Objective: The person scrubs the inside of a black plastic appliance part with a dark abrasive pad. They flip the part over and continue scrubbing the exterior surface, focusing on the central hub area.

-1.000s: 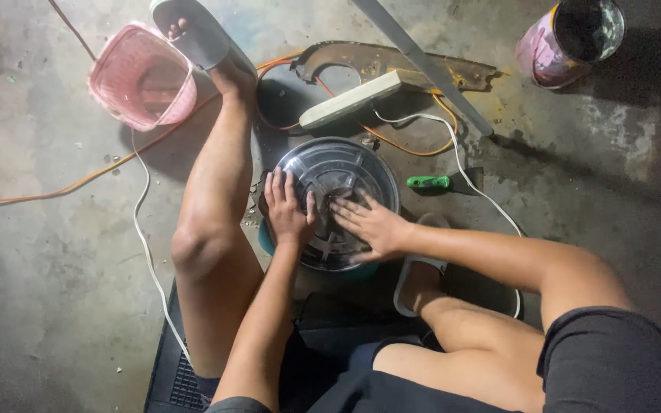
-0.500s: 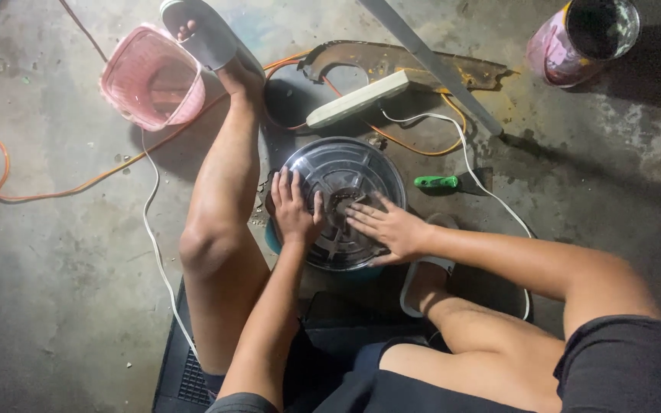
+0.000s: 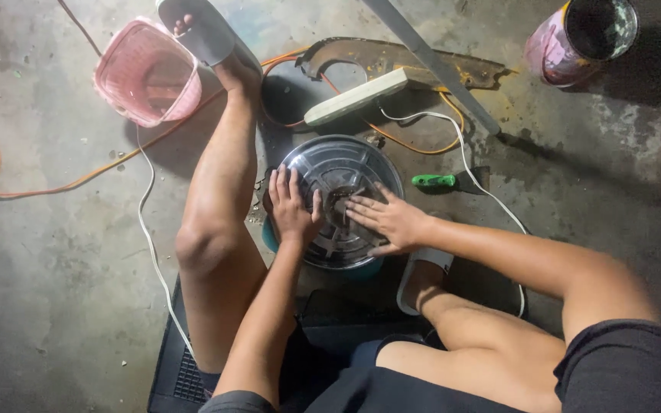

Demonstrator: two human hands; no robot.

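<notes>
A round ribbed metal disc (image 3: 346, 164), shiny and dome-shaped, lies on the concrete floor between my legs, over a teal base (image 3: 365, 269). My left hand (image 3: 292, 206) rests flat on the disc's left side, fingers spread. From the right, my right hand (image 3: 388, 219) presses on the disc, fingertips at the dark hub (image 3: 338, 203) in its middle. Neither hand grips anything.
A green-handled scraper (image 3: 447, 181) lies right of the disc. Behind it are a white power strip (image 3: 357, 95), a rusty metal plate (image 3: 392, 57), a grey bar (image 3: 437, 65) and orange and white cables. A pink basket (image 3: 147, 73) stands far left, a paint can (image 3: 579, 38) far right.
Both hands have stayed on the disc with only small finger shifts. The view has drifted slightly, so everything sits a little lower and further right in the frame.
</notes>
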